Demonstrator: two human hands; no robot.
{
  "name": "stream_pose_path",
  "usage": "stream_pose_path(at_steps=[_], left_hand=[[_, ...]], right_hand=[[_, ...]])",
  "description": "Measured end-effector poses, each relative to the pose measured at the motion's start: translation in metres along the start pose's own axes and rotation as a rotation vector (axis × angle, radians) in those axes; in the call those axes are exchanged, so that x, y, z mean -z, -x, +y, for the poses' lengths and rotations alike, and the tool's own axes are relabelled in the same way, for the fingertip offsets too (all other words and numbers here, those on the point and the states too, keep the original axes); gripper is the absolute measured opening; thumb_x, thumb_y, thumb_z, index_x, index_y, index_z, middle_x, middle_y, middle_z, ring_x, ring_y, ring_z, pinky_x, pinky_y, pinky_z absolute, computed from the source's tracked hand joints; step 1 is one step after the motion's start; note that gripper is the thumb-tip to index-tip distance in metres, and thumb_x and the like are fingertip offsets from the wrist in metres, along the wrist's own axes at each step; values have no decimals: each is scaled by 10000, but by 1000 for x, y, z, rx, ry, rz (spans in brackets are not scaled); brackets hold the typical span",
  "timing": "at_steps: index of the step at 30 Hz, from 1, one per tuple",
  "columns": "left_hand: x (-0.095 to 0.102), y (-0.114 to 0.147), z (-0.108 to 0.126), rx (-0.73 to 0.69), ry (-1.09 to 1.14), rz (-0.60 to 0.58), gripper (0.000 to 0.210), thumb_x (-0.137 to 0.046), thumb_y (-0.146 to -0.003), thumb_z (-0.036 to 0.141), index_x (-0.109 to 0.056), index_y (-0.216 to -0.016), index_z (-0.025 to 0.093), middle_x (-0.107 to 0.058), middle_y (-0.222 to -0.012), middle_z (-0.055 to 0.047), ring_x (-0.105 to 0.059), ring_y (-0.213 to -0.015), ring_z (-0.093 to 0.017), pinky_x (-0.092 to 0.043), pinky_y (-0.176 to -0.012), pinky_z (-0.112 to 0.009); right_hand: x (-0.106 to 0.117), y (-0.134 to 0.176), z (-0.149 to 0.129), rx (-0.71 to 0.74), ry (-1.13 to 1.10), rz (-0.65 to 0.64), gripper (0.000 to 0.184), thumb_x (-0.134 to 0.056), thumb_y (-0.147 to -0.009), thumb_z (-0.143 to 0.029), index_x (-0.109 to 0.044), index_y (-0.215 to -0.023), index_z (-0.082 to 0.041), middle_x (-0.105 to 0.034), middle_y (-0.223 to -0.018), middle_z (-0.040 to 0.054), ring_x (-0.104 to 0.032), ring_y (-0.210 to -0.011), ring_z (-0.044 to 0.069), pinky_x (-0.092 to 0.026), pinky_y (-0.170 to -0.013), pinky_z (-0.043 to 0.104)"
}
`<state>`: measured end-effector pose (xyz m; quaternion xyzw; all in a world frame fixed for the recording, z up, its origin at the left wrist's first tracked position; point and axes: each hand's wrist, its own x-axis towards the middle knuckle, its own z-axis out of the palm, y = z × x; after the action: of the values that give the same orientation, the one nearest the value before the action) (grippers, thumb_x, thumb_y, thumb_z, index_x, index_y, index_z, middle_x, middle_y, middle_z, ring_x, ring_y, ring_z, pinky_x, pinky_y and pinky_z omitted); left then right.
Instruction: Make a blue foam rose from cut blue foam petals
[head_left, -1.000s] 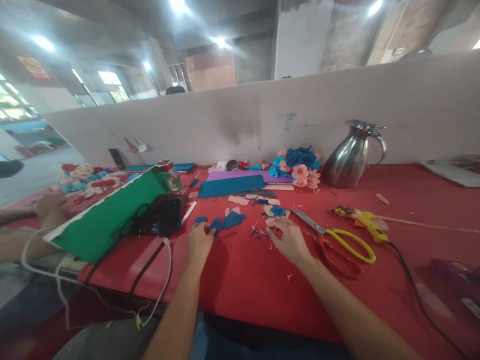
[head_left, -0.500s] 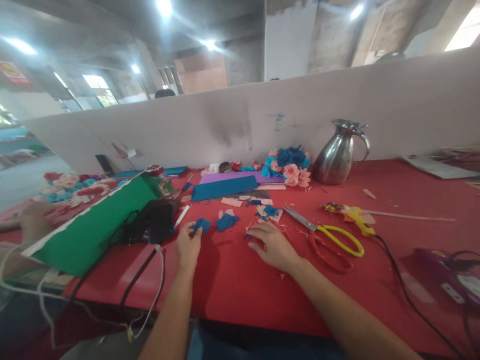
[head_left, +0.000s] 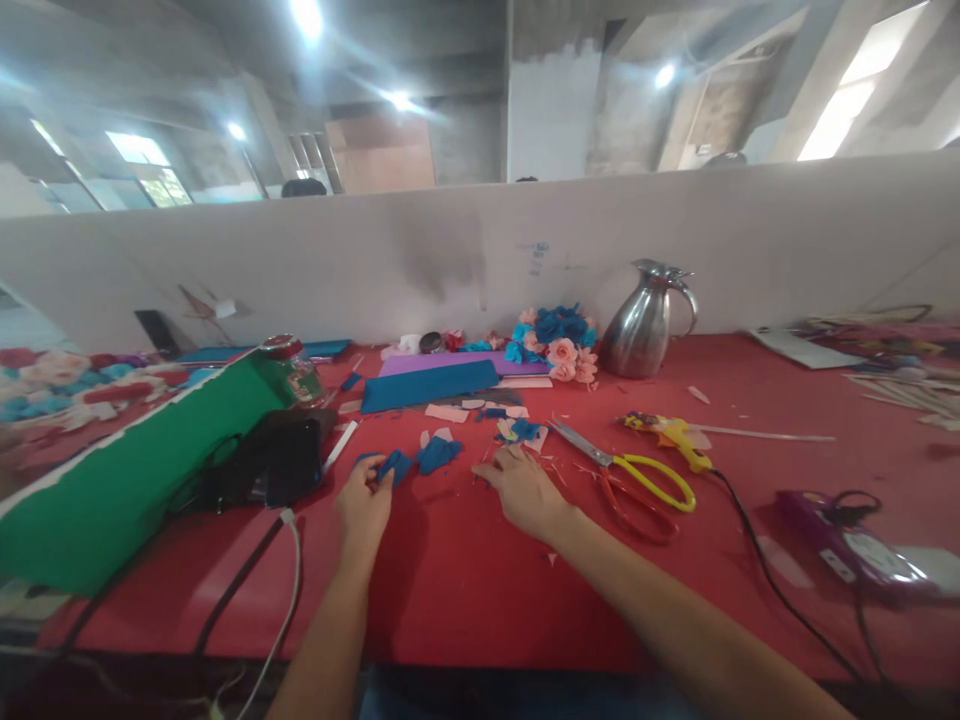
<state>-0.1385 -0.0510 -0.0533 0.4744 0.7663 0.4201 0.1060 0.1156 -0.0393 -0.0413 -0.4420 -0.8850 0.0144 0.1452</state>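
My left hand (head_left: pixel 365 505) has its fingers closed on a piece of blue crepe paper (head_left: pixel 395 467), just above the red tabletop. Between my hands lies another blue paper piece (head_left: pixel 439 454) with pink bits behind it. My right hand (head_left: pixel 526 492) rests low over the table, fingers stretched to the left among small scraps, with nothing visible in them. Beyond its fingertips is a small pile of blue and pink paper scraps (head_left: pixel 525 432). Scissors (head_left: pixel 615 470) with one yellow and one red handle lie open to its right.
A yellow glue gun (head_left: pixel 686 445) with a black cord and a purple power strip (head_left: pixel 851 545) are on the right. At the back stand a steel jug (head_left: pixel 641 325), paper flowers (head_left: pixel 559 340) and blue paper sheets (head_left: pixel 427 387). Left are a phone (head_left: pixel 294 462) and a green board (head_left: pixel 142 480).
The view has turned slightly to the right. My left hand still holds the blue crepe paper, now at a different angle. My right hand stays by the scraps.
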Motion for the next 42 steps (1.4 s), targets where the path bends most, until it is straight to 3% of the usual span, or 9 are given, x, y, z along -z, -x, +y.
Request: stream_pose_path(at_steps=[4,9,19,25,27,29,33,36,42], left_hand=[[1,0,0,4,0,13,261,-583,-731,270,-642,-972,190,-650,-777,-47,-609,-688,-203,-460,-670,-293],[-4,-2,-9,28,120,62,263,-584,-728,293,-644,-960,184,-671,-826,-61,-636,-751,-217,-482,-737,-319],[-8,-2,-16,79,238,76,230,-612,-706,293,-655,-913,203,-686,-799,-41,-642,-776,-211,-485,-745,-313],[-9,-1,-15,103,255,63,235,-618,-699,305,-654,-907,203,-683,-781,-32,-636,-748,-202,-482,-715,-301],[-9,-1,-15,100,266,60,245,-625,-692,314,-656,-906,199,-682,-780,-34,-632,-749,-202,-481,-717,-301],[-9,-1,-16,93,283,59,258,-629,-689,327,-658,-908,195,-681,-778,-37,-627,-753,-203,-480,-722,-305],[-8,-1,-19,72,293,57,285,-630,-674,342,-658,-914,191,-678,-776,-39,-620,-761,-212,-476,-730,-317],[-7,-2,-21,40,282,48,309,-613,-670,352,-655,-924,180,-677,-810,-55,-618,-759,-217,-468,-736,-329],[-7,4,-7,3,372,52,304,-631,-652,374,-657,-887,183,-664,-791,-47,-606,-743,-209,-460,-714,-315]], right_hand=[[1,-21,0,100,74,-81,211,-492,-879,-126,-659,-979,-207,-613,-973,100,-517,-976,236,-433,-787,332],[0,-45,17,335,82,-90,187,-506,-849,-70,-629,-950,-168,-611,-1009,97,-507,-946,209,-411,-818,346],[6,-48,37,460,-280,-58,246,-543,-749,-13,-683,-785,-212,-660,-831,2,-548,-830,141,-396,-823,274],[6,-54,40,504,-186,-35,277,-481,-753,14,-648,-843,-188,-655,-869,34,-540,-865,162,-408,-827,285],[9,-76,38,423,-183,34,257,-451,-788,1,-626,-879,-162,-640,-893,57,-539,-877,166,-420,-827,289],[10,-103,32,182,-231,148,241,-419,-837,-16,-602,-935,-138,-624,-938,79,-547,-883,163,-433,-832,288],[2,-129,11,-40,-288,132,356,-449,-822,4,-539,-1140,-129,-573,-1138,110,-586,-930,159,-463,-826,282],[-7,-101,-5,-24,-291,85,374,-484,-831,-32,-532,-1189,-130,-547,-1212,131,-561,-1077,194,-458,-905,310],[-10,-4,-9,222,-368,-49,392,-497,-912,-256,-507,-1304,-240,-554,-1323,75,-516,-1213,204,-408,-1038,347]])
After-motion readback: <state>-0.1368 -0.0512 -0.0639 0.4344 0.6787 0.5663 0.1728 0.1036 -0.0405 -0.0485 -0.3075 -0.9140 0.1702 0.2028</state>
